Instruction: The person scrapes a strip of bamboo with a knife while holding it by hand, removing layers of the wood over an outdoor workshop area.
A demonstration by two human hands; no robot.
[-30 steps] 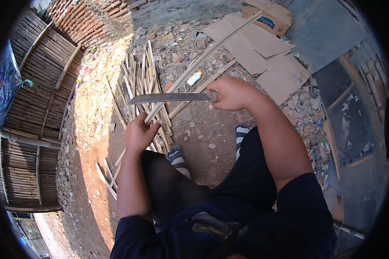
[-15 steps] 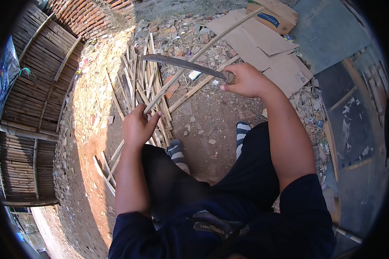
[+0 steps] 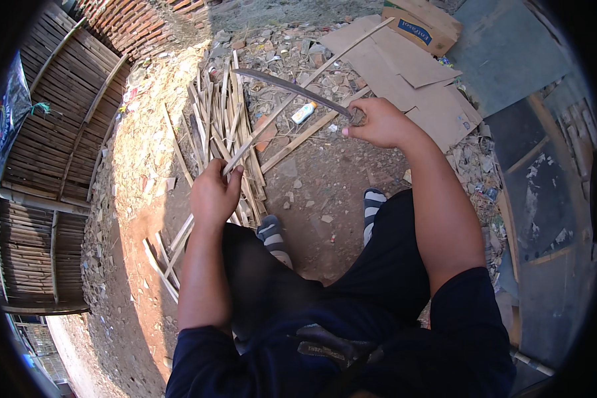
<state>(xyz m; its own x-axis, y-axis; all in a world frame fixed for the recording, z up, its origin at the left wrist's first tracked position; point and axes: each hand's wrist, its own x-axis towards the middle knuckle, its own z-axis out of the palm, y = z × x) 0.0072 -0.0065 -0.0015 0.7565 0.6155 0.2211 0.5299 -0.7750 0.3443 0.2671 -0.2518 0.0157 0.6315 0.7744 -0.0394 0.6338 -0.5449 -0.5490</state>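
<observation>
Bamboo strip [image 3: 292, 99] — long, slanting up off the ground over the split-bamboo pile [image 3: 225, 126], near end clamped in my left hand [image 3: 213, 194]. Right hand [image 3: 378, 123] closed on the curved blade [image 3: 288, 86], raised just above it — chopping step, I judge; next stroke needs my left fingers clear.

Bare dirt ground [image 3: 325, 192], littered with stones and scraps. Flattened cardboard sheets [image 3: 404, 66] lie at the far right of the dirt; a cardboard box [image 3: 421, 23] sits at their far edge. Small white bottle [image 3: 304, 113] on the dirt just left of the sheets. Brick wall [image 3: 132, 20] along the far left. Bamboo panels [image 3: 53, 132] line the left side, slats weathered grey. Dark boards [image 3: 544, 179] cover the right edge. Two striped sandals [image 3: 272, 235] on the near dirt.
</observation>
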